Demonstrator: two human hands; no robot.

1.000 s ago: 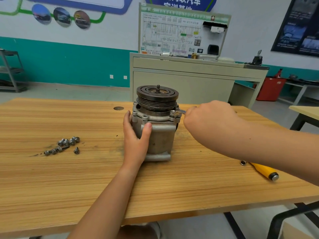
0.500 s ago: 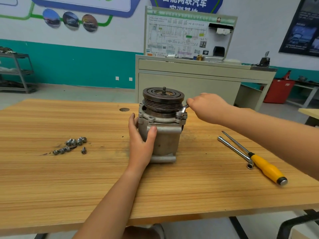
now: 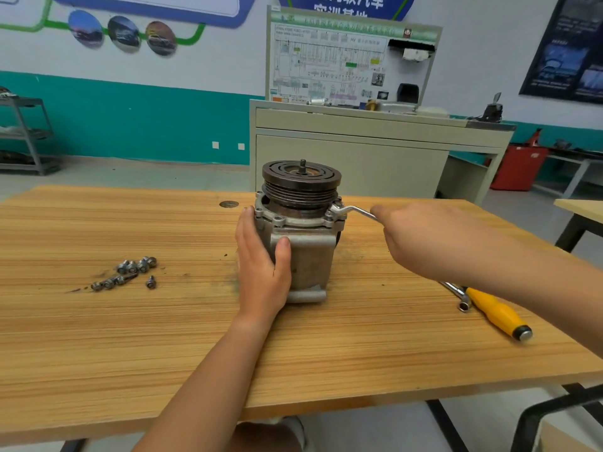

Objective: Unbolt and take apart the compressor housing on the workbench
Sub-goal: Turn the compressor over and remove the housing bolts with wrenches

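Swinging outward now, away from the pulley compared with half a second back: right hand pulling the wrench handle to the right, more of the bent steel shank showing between fist and flange. Fingers wrapped closed around the handle end, index finger lying along it. Wrench head sitting on a bolt at the right-hand ear of the flange, just under the grooved pulley.

Left hand bracing the compressor housing from its left side, palm flat on the casting, thumb pressed across the front face, fingers curled round the back and out of sight. Holding it steady, not lifting. Housing standing upright, pulley end up, near the middle of the workbench, slightly toward the far edge.

Looking at progress: a cluster of loose bolts lying well to the left of the housing, so several fasteners seemingly out already. Empty bolt holes showing on the front flange ears. Flange and body sitting together as one piece, no gap visible, so separation not yet begun. Probably working on one of the last bolts, though the far-side ears being hidden, impossible to count what remains.

Lying unused at the right: yellow-handled driver and a socket bar touching beside it, partly under the right forearm.
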